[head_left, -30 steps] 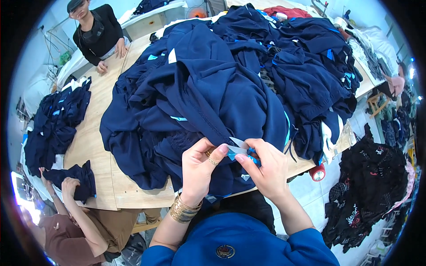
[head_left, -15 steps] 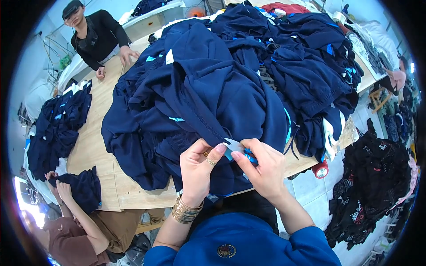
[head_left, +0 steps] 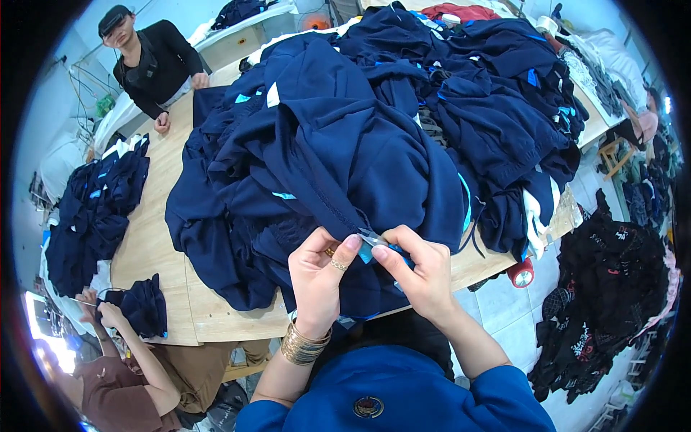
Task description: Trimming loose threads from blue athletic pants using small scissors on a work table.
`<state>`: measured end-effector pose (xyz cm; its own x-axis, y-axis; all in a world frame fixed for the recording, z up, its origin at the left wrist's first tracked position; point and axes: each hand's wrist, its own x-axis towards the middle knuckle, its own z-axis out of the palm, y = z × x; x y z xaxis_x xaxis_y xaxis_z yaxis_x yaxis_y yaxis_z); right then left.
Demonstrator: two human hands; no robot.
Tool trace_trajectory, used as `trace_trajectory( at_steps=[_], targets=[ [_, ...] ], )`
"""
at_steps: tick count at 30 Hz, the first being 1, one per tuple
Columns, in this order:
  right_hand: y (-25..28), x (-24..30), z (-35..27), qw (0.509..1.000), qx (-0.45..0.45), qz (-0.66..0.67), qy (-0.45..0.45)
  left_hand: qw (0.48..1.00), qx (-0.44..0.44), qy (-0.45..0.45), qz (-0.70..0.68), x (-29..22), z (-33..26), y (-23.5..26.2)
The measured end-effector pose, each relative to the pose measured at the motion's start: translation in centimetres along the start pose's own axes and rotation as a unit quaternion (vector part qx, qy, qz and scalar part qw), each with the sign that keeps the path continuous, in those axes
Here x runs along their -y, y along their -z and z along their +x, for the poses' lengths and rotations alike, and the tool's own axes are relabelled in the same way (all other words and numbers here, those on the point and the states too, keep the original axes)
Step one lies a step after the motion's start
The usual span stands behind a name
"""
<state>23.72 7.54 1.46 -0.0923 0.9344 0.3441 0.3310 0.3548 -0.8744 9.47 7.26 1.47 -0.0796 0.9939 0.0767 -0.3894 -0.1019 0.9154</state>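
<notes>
"Navy garment, near edge of the heap on the wooden surface! What's holding it?"

"Left grip pinches its edge; right grip clasps snips, blades right there!"

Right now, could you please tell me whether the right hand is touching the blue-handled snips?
Touching: the head view shows the right hand gripping the blue-handled snips between thumb and fingers.

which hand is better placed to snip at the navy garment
Right, I'd say: the right hand holds the small snips with their blades at the navy garment, while the left hand pinches the cloth beside them.
</notes>
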Motion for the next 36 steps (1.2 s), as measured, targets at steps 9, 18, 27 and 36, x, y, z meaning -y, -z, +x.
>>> trace_trajectory(
  at_steps=[9, 18, 27, 36],
  targets=[
    [-0.5, -0.2, 0.2, 0.999, -0.003, -0.014, 0.032, 1.0, -0.021, -0.015, 0.012, -0.2, -0.3, 0.2],
    [-0.9, -0.6, 0.3, 0.999, 0.031, 0.037, -0.015, 1.0, -0.02, -0.01, -0.002, -0.2, -0.3, 0.4],
    [-0.2, 0.8, 0.4, 0.997, -0.017, -0.018, 0.074, 0.997, 0.003, 0.018, -0.077, -0.8, -0.6, 1.0],
    [-1.1, 0.7, 0.4, 0.98, -0.055, -0.111, 0.156, 0.996, -0.015, 0.01, -0.092, -0.7, -0.9, 1.1]
  ],
)
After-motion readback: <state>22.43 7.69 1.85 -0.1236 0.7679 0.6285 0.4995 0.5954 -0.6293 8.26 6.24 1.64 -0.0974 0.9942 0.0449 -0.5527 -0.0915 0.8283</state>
